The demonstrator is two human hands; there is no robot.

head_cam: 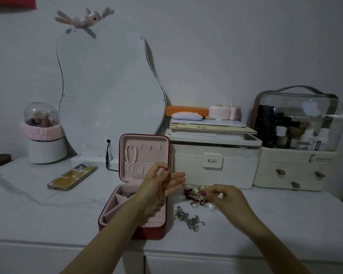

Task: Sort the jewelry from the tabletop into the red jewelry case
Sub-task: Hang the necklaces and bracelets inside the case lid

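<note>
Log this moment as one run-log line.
left hand: raised over open red jewelry case, thumb meets forefinger | right hand: picking in jewelry pile | silver chains: on tabletop

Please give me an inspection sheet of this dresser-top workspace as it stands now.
Surface: white marble-look dresser top.
Job's things: red jewelry case open, lid upright; pearl strand hangs in the lid; silver pieces in a rear compartment. Jewelry pile and silver chains lie on the top, right of the case.
Clutter: phone face down; white KaSi box stacked with items; clear cosmetics bag; domed organiser.
Hands: left hand raised over the case, thumb and forefinger together; what it pinches is too small to tell. Right hand picks at the pile.
Cables: black cable by the mirror.
Surroundings: plain wall, plush toy atop the mirror.
</note>
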